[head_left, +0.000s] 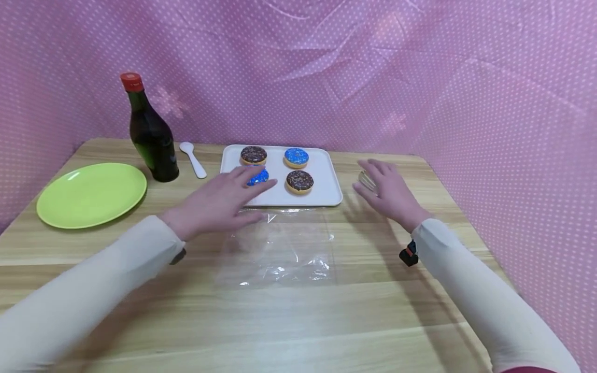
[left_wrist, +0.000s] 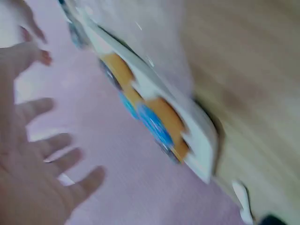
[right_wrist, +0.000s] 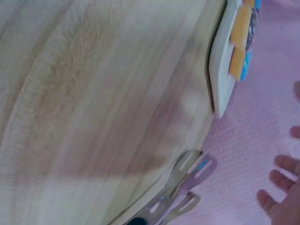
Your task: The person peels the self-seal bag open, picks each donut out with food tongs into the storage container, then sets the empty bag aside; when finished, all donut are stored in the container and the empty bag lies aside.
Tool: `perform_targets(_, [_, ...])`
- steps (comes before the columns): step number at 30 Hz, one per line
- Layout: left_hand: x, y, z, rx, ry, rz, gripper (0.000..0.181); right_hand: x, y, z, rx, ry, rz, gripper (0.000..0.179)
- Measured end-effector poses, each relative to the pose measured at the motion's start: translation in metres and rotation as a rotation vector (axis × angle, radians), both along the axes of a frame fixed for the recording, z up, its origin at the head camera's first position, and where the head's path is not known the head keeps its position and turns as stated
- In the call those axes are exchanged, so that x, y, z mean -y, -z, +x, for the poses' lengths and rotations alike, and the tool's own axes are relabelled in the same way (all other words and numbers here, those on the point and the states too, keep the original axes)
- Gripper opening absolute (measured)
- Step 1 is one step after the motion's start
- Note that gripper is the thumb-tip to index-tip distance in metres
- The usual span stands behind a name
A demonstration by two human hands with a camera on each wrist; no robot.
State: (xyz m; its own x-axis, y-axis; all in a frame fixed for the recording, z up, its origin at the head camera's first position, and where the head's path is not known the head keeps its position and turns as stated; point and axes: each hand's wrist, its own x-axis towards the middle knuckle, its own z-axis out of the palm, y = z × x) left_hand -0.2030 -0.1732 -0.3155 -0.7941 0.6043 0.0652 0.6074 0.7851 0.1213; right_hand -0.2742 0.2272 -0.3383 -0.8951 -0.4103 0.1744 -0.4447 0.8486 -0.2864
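Observation:
My left hand (head_left: 216,202), fingers spread, is over the front left of a white tray (head_left: 328,181) and overlaps a blue-iced doughnut (head_left: 258,177) there. The tray also carries another blue doughnut (head_left: 296,157) and two chocolate ones with sprinkles, one at the back left (head_left: 254,155) and one at the front right (head_left: 300,182). A clear plastic bag (head_left: 284,254) lies flat on the table in front of the tray. To the tray's right, my right hand (head_left: 392,191) holds nothing, its fingers loosely extended. Metal tongs with slotted ends (right_wrist: 180,180) are near it, mostly hidden behind it in the head view.
At the left stands a dark bottle (head_left: 151,134) with a red cap. Beside it lie a white spoon (head_left: 193,159) and a lime-green plate (head_left: 90,194). Pink dotted cloth (head_left: 298,77) hangs behind and beside the wooden table (head_left: 280,331).

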Motion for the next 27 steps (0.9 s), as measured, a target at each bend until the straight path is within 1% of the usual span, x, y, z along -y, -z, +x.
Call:
perform_targets(2, [0.008,0.0,-0.005,-0.08,0.032,-0.02,0.072,0.007,0.0,0.003,-0.054,-0.076,0.043,0.069])
perform_targets(4, [0.016,0.002,-0.009,-0.133,0.063,-0.048,0.07,0.012,0.001,0.005,-0.109,-0.145,0.09,0.071])
perform_targets(7, [0.028,0.005,-0.015,-0.189,0.121,-0.089,0.067,0.018,0.002,0.011,-0.171,-0.235,0.171,0.073])
perform_targets(10, [0.037,0.007,-0.021,-0.237,0.175,-0.11,0.068,0.022,0.003,0.014,-0.219,-0.319,0.258,0.073])
perform_targets(14, [0.049,0.006,-0.027,-0.293,0.217,-0.147,0.069,0.023,0.005,0.015,-0.257,-0.418,0.326,0.072])
perform_targets(16, [0.055,0.005,-0.029,-0.301,0.232,-0.178,0.071,0.022,0.007,0.015,-0.261,-0.448,0.331,0.072])
perform_targets(19, [0.061,0.005,-0.029,-0.305,0.252,-0.213,0.072,0.02,0.01,0.016,-0.259,-0.468,0.339,0.075])
perform_targets(21, [0.064,0.006,-0.029,-0.291,0.257,-0.227,0.073,0.019,0.011,0.017,-0.259,-0.472,0.349,0.078])
perform_targets(23, [0.066,0.008,-0.029,-0.272,0.252,-0.238,0.073,0.018,0.01,0.018,-0.257,-0.473,0.36,0.08])
perform_targets(27, [0.068,0.009,-0.029,-0.247,0.23,-0.268,0.074,0.017,0.01,0.017,-0.249,-0.479,0.362,0.079])
